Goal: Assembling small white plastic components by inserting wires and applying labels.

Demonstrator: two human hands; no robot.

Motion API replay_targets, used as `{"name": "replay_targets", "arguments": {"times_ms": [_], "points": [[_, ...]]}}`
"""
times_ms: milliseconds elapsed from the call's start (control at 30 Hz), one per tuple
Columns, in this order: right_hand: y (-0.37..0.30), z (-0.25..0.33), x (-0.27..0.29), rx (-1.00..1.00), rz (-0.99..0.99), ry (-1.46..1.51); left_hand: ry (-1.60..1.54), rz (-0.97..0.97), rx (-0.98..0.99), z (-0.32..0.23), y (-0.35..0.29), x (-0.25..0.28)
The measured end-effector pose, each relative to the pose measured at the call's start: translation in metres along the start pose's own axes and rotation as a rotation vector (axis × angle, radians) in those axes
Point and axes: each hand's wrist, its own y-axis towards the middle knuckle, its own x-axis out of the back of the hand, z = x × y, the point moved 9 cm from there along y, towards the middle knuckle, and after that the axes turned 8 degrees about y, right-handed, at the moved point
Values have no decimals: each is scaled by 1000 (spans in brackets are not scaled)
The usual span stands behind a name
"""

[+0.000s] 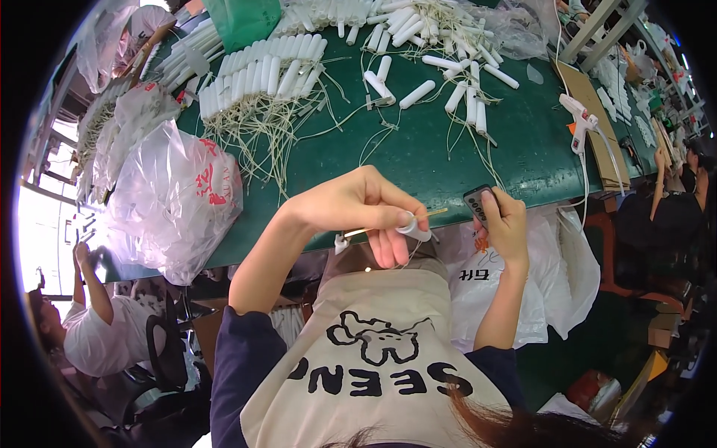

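My left hand (357, 200) is closed around a white tube (415, 230) with a thin wire at its end, held over the front edge of the green table. A thin yellowish stick (436, 213) pokes out beside the fingers; I cannot tell whether it belongs to the tube. My right hand (509, 228) grips a small black remote control (476, 203) with round buttons, its thumb lying on the face. Beyond the hands lie white tubes with trailing wires, some in packed rows (261, 75), others loose (417, 94).
A clear plastic bag (172, 205) bulges over the table's left edge. To the right, a white hot glue gun (579, 125) lies by a cardboard sheet (594, 112), its cable trailing. White bags (553, 276) hang below the table edge. One person (112, 336) sits left, another (676, 201) right.
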Motion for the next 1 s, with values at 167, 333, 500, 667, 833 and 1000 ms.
{"name": "replay_targets", "arguments": {"times_ms": [167,333,500,667,833,1000], "points": [[-2,-1,3,20,13,-29,-38,32,-46,-1,6,-5],[0,4,2,80,26,-107,-39,73,-24,-4,8,-16],[9,9,-5,118,41,-180,-47,69,-12,-2,8,-15],[33,9,-23,139,15,-358,-26,67,-5,2,6,-8],[47,22,-47,447,-139,-786,14,71,-24,2,6,-6],[49,6,-54,455,-167,-773,28,-7,-2,4,0,3]]}}
